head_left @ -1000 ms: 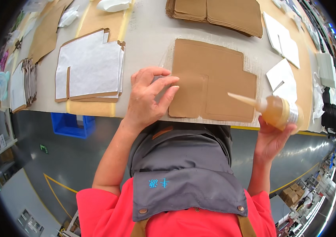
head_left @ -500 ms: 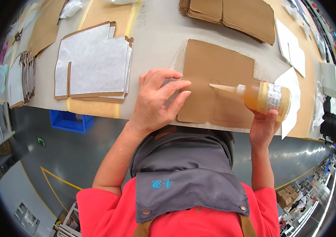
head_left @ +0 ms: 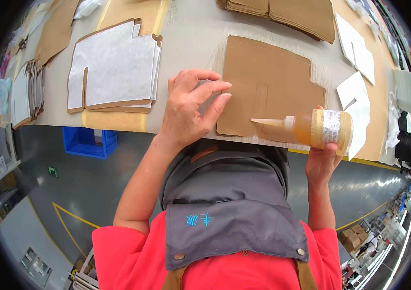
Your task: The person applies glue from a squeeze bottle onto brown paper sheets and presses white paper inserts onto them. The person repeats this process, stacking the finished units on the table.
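A flat brown panel with a stepped right edge lies in front of me, close to the table's near edge. My right hand grips a clear glue bottle of amber liquid, wrapped with tape and a white label. The bottle lies nearly level, and its long pointed nozzle is over the panel's near part; whether the tip touches is hard to tell. A faint narrow rectangular outline runs on the panel just beyond the tip. At the panel's left edge my left hand is open, fingers curved and apart, holding nothing.
White-faced brown panels lie stacked on the left. A brown stack sits at the far side. White cut pieces lie to the right. Upright panels stand far left. Below the table edge is a blue crate.
The bottle in my right hand has moved toward me, its nozzle tip coming nearer the panel's near edge. The view has shifted slightly. My left hand keeps nearly the same pose.
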A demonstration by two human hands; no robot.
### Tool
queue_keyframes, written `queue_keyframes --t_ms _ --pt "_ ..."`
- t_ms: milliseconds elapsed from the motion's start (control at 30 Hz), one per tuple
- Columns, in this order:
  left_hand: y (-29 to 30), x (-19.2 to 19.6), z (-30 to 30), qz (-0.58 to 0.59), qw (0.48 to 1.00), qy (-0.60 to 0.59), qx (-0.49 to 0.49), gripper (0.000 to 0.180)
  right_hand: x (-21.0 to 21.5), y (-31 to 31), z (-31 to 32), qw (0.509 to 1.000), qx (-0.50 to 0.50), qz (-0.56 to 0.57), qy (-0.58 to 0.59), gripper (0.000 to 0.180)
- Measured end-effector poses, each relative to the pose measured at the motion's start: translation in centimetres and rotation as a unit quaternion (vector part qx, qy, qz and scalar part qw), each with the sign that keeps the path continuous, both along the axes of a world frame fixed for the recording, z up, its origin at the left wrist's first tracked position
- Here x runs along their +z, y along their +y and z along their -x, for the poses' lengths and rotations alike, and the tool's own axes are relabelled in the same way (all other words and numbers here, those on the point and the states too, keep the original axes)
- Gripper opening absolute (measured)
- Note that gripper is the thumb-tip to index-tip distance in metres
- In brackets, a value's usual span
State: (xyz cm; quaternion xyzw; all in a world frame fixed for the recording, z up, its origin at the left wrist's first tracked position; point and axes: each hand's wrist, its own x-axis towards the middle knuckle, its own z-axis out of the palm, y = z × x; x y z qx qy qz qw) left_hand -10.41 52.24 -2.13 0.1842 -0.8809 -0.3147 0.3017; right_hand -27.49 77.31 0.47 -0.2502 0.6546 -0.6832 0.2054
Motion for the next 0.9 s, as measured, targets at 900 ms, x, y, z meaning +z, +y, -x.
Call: queue_keyframes --t_ms 900 --pt "-0.3 0.2 -0.2 -0.094 0.993 0.059 0.046 0.018 1.6 -4.1 -1.0 0.952 0.028 0.118 -0.283 0.065"
